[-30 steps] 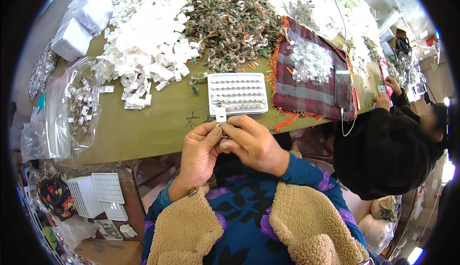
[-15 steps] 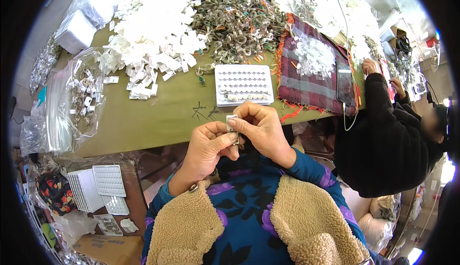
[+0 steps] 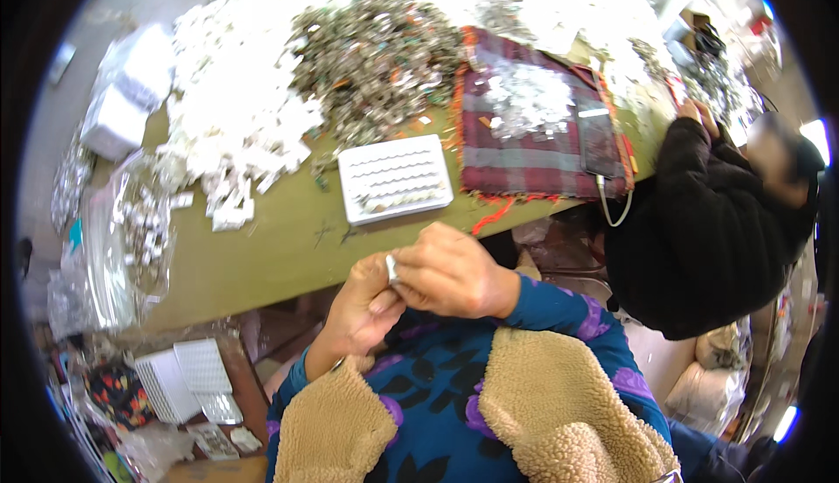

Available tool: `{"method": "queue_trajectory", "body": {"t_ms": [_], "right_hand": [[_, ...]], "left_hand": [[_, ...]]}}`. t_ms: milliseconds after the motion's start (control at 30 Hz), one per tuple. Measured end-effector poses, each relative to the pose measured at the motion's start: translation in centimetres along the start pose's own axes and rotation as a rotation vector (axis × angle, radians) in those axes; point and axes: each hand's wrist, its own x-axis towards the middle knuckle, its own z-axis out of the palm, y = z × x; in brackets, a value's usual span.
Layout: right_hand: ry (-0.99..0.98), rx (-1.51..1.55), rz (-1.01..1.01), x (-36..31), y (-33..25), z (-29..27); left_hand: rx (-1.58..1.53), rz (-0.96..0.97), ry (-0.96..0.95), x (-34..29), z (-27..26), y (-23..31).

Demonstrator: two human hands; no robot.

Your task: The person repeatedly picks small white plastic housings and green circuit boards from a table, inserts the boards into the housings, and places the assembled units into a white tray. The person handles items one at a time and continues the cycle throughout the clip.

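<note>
As our left hand [image 3: 357, 308] and right hand [image 3: 459, 275] meet at the near edge of the table [image 3: 262, 260], we hold a small white piece [image 3: 391, 268] in a narrow two-handed grip, nearer us than the white tray [image 3: 402, 208].

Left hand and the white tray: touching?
Apart. The head view shows bare green tabletop between the left hand and the near edge of the white tray.

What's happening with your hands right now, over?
Left hand and right hand together around small white piece. Piece mostly hidden by grip, blurred. White tray just beyond, on green table.
</note>
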Motion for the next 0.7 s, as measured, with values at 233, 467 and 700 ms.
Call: {"method": "queue_trajectory", "body": {"t_ms": [233, 467, 700], "right_hand": [[0.013, 0.034, 0.066, -2.9, 1.0, -2.9], [0.252, -0.307, 0.853, -6.4, 8.0, -9.4], [0.043, -0.422, 0.775, -5.7, 11.8, -8.9]], "left_hand": [[0.049, -0.136, 0.067, 1.9, 2.1, -0.6], [0.118, -0.142, -0.092, 4.8, 3.1, -1.8], [0.295, -0.166, 0.02, 5.6, 3.5, -1.7]]}}
